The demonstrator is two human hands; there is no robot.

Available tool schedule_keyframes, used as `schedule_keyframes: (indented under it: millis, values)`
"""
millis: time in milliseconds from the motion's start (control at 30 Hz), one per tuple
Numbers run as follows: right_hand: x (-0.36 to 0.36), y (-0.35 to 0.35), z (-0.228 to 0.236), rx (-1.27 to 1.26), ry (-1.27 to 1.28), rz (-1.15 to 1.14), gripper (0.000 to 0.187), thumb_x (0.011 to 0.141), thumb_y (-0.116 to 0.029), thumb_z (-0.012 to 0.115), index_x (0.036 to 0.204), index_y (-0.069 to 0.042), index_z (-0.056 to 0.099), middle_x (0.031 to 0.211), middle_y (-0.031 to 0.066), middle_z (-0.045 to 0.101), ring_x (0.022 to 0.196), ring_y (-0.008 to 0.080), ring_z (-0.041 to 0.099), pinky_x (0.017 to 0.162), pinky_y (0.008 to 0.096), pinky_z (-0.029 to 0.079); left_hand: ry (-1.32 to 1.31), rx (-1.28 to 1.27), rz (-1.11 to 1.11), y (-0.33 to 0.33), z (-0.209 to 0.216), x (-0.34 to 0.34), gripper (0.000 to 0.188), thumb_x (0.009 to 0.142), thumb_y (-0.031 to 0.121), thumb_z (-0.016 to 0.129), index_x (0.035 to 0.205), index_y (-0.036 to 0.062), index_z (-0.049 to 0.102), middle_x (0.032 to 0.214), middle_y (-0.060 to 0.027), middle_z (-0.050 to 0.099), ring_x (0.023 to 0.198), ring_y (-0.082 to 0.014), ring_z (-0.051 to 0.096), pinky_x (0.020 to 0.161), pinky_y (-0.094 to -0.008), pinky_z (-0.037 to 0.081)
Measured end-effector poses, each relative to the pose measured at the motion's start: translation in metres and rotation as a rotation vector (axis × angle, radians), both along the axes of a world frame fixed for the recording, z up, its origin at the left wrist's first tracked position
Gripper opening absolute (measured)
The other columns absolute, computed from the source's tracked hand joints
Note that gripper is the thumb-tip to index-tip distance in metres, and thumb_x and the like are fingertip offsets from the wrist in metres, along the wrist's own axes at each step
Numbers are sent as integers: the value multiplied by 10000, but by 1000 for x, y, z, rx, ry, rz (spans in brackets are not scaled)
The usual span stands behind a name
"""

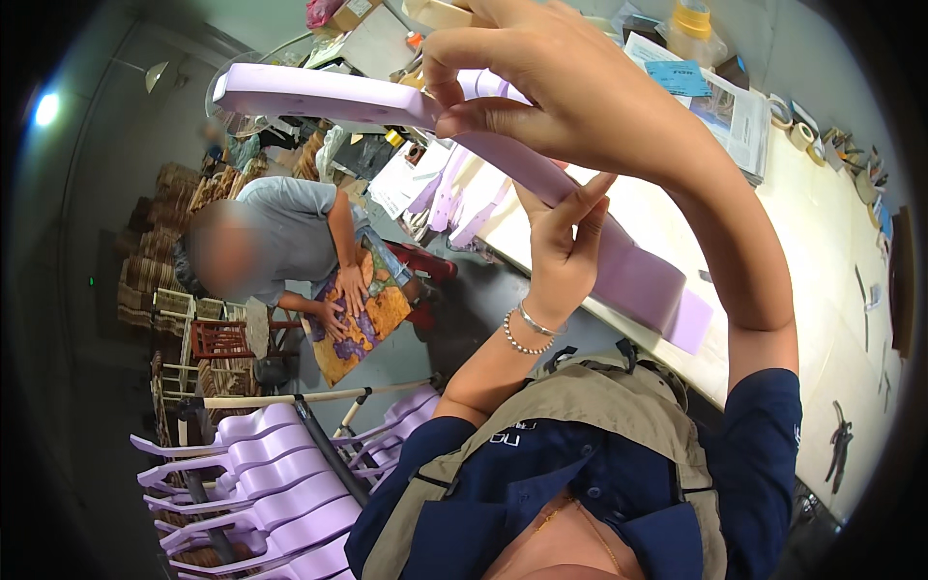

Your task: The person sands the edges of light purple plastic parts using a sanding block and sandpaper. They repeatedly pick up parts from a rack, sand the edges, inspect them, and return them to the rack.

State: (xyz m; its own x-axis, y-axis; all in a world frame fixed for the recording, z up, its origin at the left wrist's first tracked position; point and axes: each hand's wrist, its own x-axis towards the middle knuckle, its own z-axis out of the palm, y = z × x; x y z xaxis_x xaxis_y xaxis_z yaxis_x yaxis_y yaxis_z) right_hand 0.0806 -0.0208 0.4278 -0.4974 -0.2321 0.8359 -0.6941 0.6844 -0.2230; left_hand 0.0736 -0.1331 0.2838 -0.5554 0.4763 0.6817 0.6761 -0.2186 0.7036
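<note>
I hold a lilac-painted electric guitar body [638, 280] up in front of me, seen nearly edge-on. It slants from the upper left down toward the bench on the right. My right hand [541, 77] reaches over the top, with thumb and fingers pinching the far part of its edge. Lower down, my left hand [565, 256], with bracelets at the wrist, grips the middle of the body from the near side; some of its fingers are hidden behind the piece.
A white workbench [802, 251] on the right bears papers [739, 135], tape rolls [800, 135], a yellow-lidded jar [689, 34] and pliers [839, 445]. A rack at lower left holds several lilac bodies [290, 483]. A seated co-worker [300, 222] rests both hands on a patterned board [372, 319].
</note>
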Motion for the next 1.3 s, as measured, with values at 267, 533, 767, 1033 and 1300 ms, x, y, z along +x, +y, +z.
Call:
schedule_keyframes:
  millis: [267,533,767,1033,1300]
  values:
    - [6,-4,10,0,73,-339,236,716,-259,712,866,-118,597,863,109,514,841,296,529,703,399,382,-78,29,-85,-1,7,4,530,738,-185,532,1152,128,638,988,-65,338,902,-173,364,815,-240,339]
    - [53,65,-77,-131,53,-798,205,841,-138,569,1045,-125,562,901,66,604,768,239,584,642,349,428,55,-97,5,-2,5,-6,328,872,-1,545,1175,101,619,1109,-36,335,838,-112,386,752,-229,395]
    - [255,112,-316,116,-305,-1744,554,824,-60,563,1342,-179,406,982,22,636,730,175,563,630,316,430,9,162,-189,14,-22,-29,882,851,31,600,1445,122,-45,1248,-172,353,958,-200,459,732,-273,467]
    - [339,60,-376,-616,-416,-1678,614,891,-92,534,1434,-152,252,1141,128,613,938,219,617,713,332,475,5,216,-252,9,-20,-32,978,840,-18,585,1422,133,-185,1268,-166,348,849,-145,499,740,-274,474]
    - [174,39,-179,-887,-229,-611,477,918,-58,488,1355,-76,299,1080,154,635,962,202,622,789,287,467,-29,10,-77,12,21,-34,288,771,87,726,1054,134,691,1184,-5,388,730,-42,411,598,-153,386]
